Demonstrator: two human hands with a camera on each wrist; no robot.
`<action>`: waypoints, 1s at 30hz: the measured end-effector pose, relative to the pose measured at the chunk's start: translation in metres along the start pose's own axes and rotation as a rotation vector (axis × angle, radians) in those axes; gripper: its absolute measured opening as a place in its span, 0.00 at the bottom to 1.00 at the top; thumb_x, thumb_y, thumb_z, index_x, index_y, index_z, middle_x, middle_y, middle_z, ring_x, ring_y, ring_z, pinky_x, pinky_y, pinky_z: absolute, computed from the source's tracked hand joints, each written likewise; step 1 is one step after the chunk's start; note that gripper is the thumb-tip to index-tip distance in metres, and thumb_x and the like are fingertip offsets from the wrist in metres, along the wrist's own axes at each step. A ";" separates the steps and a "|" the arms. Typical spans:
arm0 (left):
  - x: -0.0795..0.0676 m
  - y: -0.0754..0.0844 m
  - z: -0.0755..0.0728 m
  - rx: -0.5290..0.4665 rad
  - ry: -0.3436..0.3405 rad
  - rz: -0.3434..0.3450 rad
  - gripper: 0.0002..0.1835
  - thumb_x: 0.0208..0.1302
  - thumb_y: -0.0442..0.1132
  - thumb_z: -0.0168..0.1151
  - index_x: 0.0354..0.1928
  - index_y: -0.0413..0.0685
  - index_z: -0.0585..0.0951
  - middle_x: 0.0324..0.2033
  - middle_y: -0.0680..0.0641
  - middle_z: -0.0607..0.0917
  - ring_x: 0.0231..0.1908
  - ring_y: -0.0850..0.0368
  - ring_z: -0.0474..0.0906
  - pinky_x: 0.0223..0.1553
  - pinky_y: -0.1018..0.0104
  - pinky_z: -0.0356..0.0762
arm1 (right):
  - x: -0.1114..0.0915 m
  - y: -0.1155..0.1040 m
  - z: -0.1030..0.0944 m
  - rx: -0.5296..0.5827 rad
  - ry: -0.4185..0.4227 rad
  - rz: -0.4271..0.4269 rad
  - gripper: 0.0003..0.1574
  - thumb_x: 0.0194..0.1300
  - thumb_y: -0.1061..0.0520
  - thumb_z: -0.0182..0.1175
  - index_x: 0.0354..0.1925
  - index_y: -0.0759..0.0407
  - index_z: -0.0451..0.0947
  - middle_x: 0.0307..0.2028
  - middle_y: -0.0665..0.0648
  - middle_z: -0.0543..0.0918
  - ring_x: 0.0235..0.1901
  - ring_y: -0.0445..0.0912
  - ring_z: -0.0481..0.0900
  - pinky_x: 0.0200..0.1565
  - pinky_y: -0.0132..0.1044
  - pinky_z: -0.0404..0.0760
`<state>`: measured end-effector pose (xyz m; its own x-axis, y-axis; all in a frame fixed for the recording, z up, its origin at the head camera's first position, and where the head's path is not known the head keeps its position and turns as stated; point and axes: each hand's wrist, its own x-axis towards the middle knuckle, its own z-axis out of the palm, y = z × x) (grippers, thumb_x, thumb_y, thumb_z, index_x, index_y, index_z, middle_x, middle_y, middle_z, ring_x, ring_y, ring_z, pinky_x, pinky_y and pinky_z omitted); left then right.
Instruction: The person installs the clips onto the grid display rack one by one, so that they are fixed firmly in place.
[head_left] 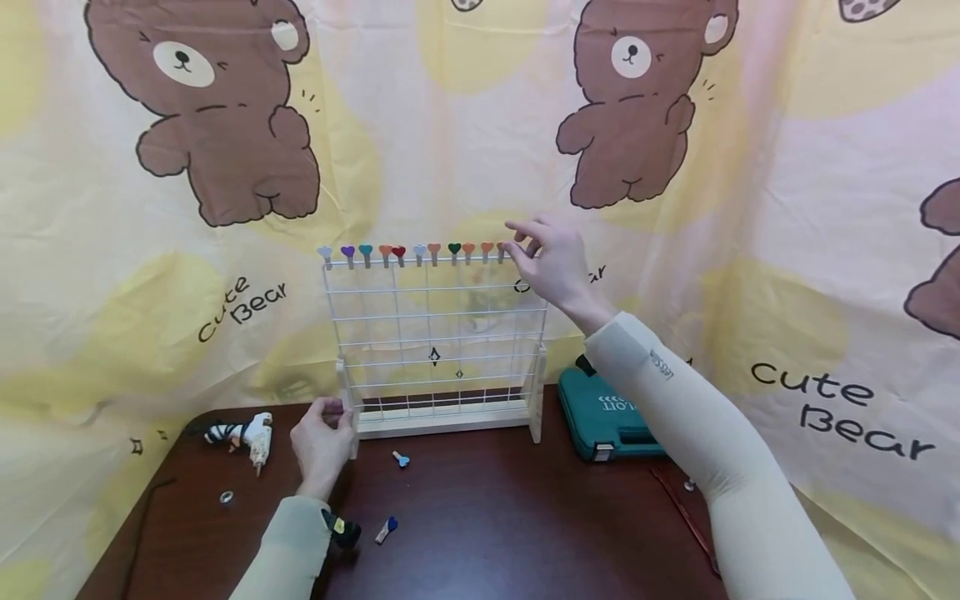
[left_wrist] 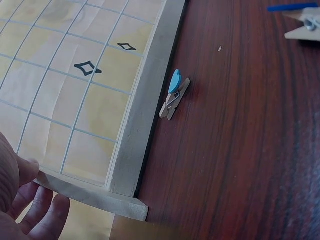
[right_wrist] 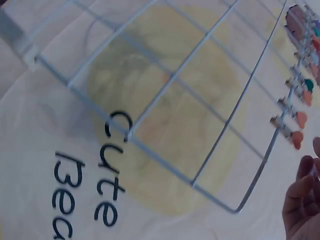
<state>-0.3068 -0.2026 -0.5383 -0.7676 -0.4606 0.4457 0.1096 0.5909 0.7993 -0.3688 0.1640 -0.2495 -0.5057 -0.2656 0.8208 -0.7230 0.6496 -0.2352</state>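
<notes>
A white wire grid stands upright in a wooden base. My left hand grips the base's left upright, thumb on one side and fingers on the other. Along the top wire sits a row of small heart clothespins in several colours. Beside the row's right end is my right hand, its fingers loosely bent and apart from the last orange-heart clothespin. Nothing shows in its grasp. On the table lie a light-blue-heart clothespin and a dark-blue-heart clothespin.
A white glue gun and a small ring-shaped item lie on the left of the dark wooden table. A green case stands at the right, behind my right forearm. Bear-print cloth hangs behind.
</notes>
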 end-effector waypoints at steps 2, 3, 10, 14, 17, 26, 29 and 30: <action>-0.001 0.000 0.001 0.003 0.000 -0.001 0.08 0.64 0.35 0.73 0.44 0.45 0.87 0.38 0.44 0.92 0.38 0.45 0.89 0.46 0.49 0.76 | -0.011 -0.004 0.005 0.070 0.056 -0.046 0.12 0.68 0.61 0.72 0.49 0.62 0.90 0.35 0.57 0.89 0.26 0.46 0.85 0.32 0.41 0.84; -0.001 0.000 0.002 0.005 0.001 0.001 0.08 0.64 0.35 0.73 0.44 0.45 0.87 0.38 0.44 0.92 0.38 0.45 0.89 0.46 0.49 0.76 | -0.017 -0.006 0.009 0.111 0.060 -0.065 0.10 0.68 0.63 0.71 0.47 0.63 0.91 0.35 0.57 0.89 0.26 0.45 0.85 0.31 0.40 0.85; 0.000 0.002 0.001 0.009 0.003 0.018 0.07 0.64 0.35 0.73 0.43 0.45 0.87 0.37 0.43 0.92 0.37 0.44 0.90 0.46 0.47 0.76 | -0.076 -0.041 0.066 0.254 -0.283 -0.223 0.08 0.66 0.67 0.70 0.44 0.61 0.91 0.37 0.56 0.90 0.31 0.41 0.86 0.34 0.28 0.83; 0.000 0.003 0.001 0.007 0.002 0.018 0.07 0.64 0.36 0.73 0.43 0.45 0.87 0.37 0.43 0.92 0.37 0.44 0.89 0.47 0.47 0.75 | -0.112 -0.068 0.111 0.150 -0.639 -0.383 0.10 0.69 0.62 0.69 0.47 0.57 0.91 0.41 0.51 0.89 0.36 0.39 0.85 0.41 0.28 0.82; 0.000 0.003 0.001 0.009 0.004 0.000 0.07 0.64 0.36 0.73 0.43 0.45 0.87 0.37 0.44 0.92 0.37 0.45 0.89 0.46 0.49 0.75 | -0.139 -0.088 0.142 0.063 -0.860 -0.511 0.12 0.69 0.56 0.69 0.50 0.51 0.91 0.42 0.45 0.88 0.40 0.36 0.84 0.45 0.28 0.80; 0.000 0.004 0.001 0.005 0.007 0.009 0.07 0.64 0.35 0.73 0.43 0.45 0.87 0.37 0.44 0.92 0.37 0.45 0.89 0.46 0.49 0.74 | -0.204 -0.118 0.202 -0.074 -1.124 -0.569 0.16 0.66 0.47 0.75 0.52 0.40 0.89 0.39 0.39 0.84 0.37 0.31 0.78 0.38 0.26 0.77; 0.001 0.003 0.000 0.004 0.009 0.011 0.07 0.63 0.35 0.73 0.42 0.45 0.87 0.36 0.45 0.92 0.36 0.46 0.89 0.45 0.52 0.75 | -0.218 -0.118 0.211 -0.084 -1.166 -0.551 0.11 0.65 0.48 0.75 0.47 0.39 0.89 0.36 0.37 0.83 0.35 0.30 0.76 0.35 0.26 0.76; 0.001 0.002 0.000 0.004 0.012 0.015 0.07 0.63 0.35 0.73 0.42 0.45 0.87 0.36 0.45 0.92 0.36 0.47 0.90 0.44 0.52 0.75 | -0.222 -0.118 0.213 -0.085 -1.171 -0.549 0.10 0.66 0.48 0.75 0.46 0.38 0.89 0.36 0.36 0.82 0.35 0.29 0.75 0.34 0.25 0.76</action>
<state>-0.3077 -0.2021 -0.5362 -0.7585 -0.4594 0.4623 0.1185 0.6003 0.7910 -0.2717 -0.0059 -0.5150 -0.2943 -0.9435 -0.1522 -0.9557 0.2894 0.0537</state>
